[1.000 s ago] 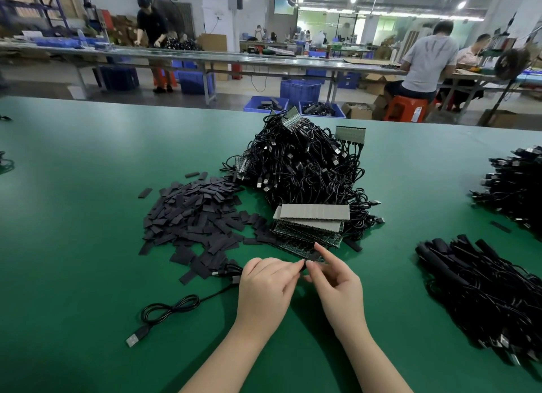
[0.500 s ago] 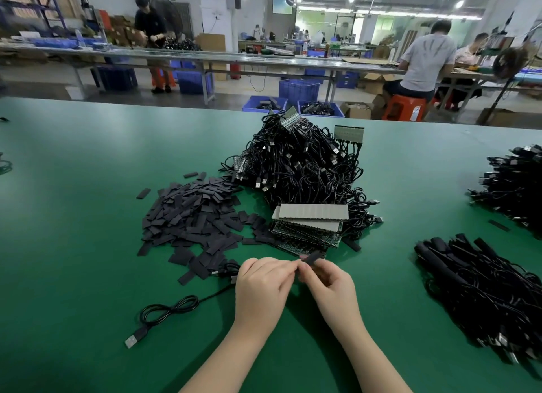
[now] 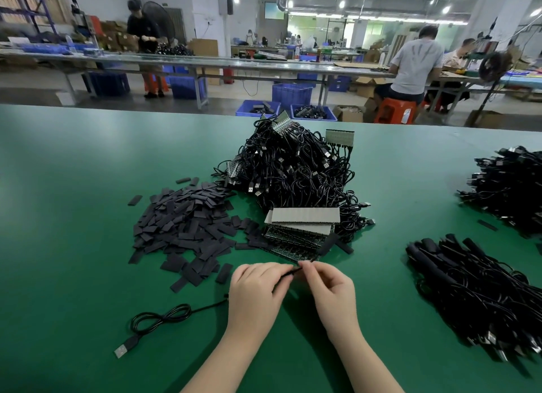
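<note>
Work in hand: I judge this to be fitting a black sleeve onto the end of one cable [image 3: 159,319], taken singly from the stock.
Left hand [image 3: 258,287]: fingers curled round the cable, gripping it. I read this as the anchor hand, keeping the wire taut and steady.
Right hand [image 3: 333,290]: thumb and forefinger pinch the same cable just right of the left hand, where fine guiding is needed.
Cable position: near centre of the table [image 3: 73,187]. A short span shows between the two hands. The slack lies coiled to the near left and ends in the USB plug [image 3: 121,350], out of the working zone.
Sleeve [image 3: 328,243]: one dark strip stands tilted just beyond the right fingertips. I cannot tell whether it is already on the wire.
Sleeve pile [image 3: 184,225]: loose, left of the hands, close enough for a short reach.
Board stack [image 3: 302,225]: just beyond the hands, against the cable heap [image 3: 293,169], so parts feed from the far side.
Bundled cables [image 3: 469,293]: near right, well apart from the raw heap. I take these to be finished pieces kept separate.
Caution: the pinch is close to the wire end, so a slip may drop it.
</note>
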A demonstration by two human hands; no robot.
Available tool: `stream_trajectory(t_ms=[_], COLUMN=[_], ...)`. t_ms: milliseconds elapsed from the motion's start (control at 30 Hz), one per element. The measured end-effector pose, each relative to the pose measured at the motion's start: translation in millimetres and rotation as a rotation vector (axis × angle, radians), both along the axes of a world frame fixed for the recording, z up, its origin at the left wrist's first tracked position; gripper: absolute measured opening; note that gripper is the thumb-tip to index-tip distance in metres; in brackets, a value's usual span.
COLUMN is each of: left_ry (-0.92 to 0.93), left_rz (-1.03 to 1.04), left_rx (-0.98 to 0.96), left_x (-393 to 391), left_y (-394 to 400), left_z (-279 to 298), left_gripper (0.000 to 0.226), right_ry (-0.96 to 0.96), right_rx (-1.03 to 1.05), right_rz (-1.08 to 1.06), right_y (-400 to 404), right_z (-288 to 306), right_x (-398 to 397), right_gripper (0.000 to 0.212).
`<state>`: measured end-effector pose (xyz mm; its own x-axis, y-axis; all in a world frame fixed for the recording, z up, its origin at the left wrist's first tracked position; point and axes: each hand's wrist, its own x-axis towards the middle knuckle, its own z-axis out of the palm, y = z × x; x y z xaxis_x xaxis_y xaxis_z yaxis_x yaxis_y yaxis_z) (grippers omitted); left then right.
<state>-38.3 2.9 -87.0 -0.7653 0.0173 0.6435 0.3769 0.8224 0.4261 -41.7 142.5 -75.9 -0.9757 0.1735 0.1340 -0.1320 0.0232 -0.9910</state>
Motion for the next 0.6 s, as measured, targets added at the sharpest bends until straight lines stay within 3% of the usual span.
stream_trajectory(t_ms=[167, 233, 267, 333, 400, 433, 500, 600], left_ry=[0.021, 0.011, 0.006, 0.000, 0.004, 0.005, 0.004, -0.024], left_rz=[0.046, 0.038, 0.031, 0.021, 0.021, 0.022, 0.027, 0.044], left_rx=[0.055, 0.054, 0.048, 0.034, 0.024, 0.021, 0.023, 0.039], left_x=[1, 1, 2, 2, 2, 2, 2, 1], left_y=[1, 1, 0, 0, 1, 0, 0, 0], left_z=[3, 1, 0, 0, 0, -1, -1, -1], left_gripper=[0.023, 0.029, 0.031, 0.033, 0.034, 0.034, 0.034, 0.035], right_ry=[0.124, 0.194, 0.225, 0.211, 0.039, -0.076, -0.272, -0.408], right_rx=[-0.442, -0.400, -0.250, 0.276, 0.859, 1.044, 1.245, 1.368], right_rz=[-0.331, -0.444, -0.508, -0.628, -0.703, -0.708, -0.652, -0.539], right_y=[29, 62, 82, 122, 160, 176, 198, 216], right_z=[44, 70, 81, 99, 110, 110, 103, 77], right_x=[-7, -6, -5, -8, -16, -21, -27, -26], right_gripper=[0.020, 0.018, 0.018, 0.020, 0.025, 0.025, 0.024, 0.025])
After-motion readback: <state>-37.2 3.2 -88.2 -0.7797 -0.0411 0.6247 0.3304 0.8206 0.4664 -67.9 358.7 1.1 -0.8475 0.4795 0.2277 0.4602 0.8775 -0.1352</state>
